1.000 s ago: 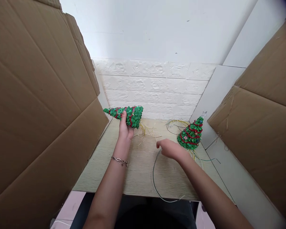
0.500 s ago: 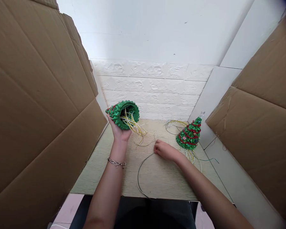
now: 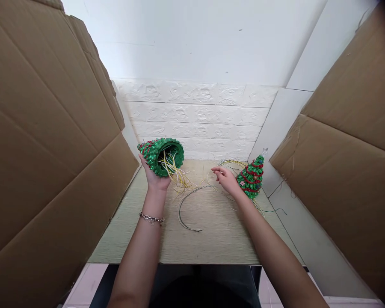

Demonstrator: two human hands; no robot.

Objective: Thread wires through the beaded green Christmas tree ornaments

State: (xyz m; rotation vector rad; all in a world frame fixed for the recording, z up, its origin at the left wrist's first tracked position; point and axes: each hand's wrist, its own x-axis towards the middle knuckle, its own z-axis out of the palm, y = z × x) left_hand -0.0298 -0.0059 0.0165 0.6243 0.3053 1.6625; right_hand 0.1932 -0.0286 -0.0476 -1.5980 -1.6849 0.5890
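My left hand point(image 3: 157, 179) is closed around a small green Christmas tree point(image 3: 149, 158) tipped on its side, with its hollow base turned toward the middle. Yellow and white wires point(image 3: 176, 173) spill out of that base onto the table. Over the table to the right, my right hand point(image 3: 226, 179) has its fingers stretched out and appears to hold nothing. Thin pale wires lie under and around it. A curved dark wire point(image 3: 180, 204) rests on the table between my hands. Beside my right wrist, a second Christmas tree point(image 3: 252, 177) with red garland and a clear star leans slightly.
A coil of yellow and dark wire point(image 3: 232, 162) lies at the back of the wooden table point(image 3: 211, 244). Tall cardboard panels point(image 3: 60, 141) stand left and right. White brick-patterned wall point(image 3: 192, 113) closes off the back. One green wire point(image 3: 274, 210) sticks out near the right edge.
My right hand has let go of the dark wire, which now lies on the table, and has moved up and away. The left hand still holds the tree. The view has shifted slightly.
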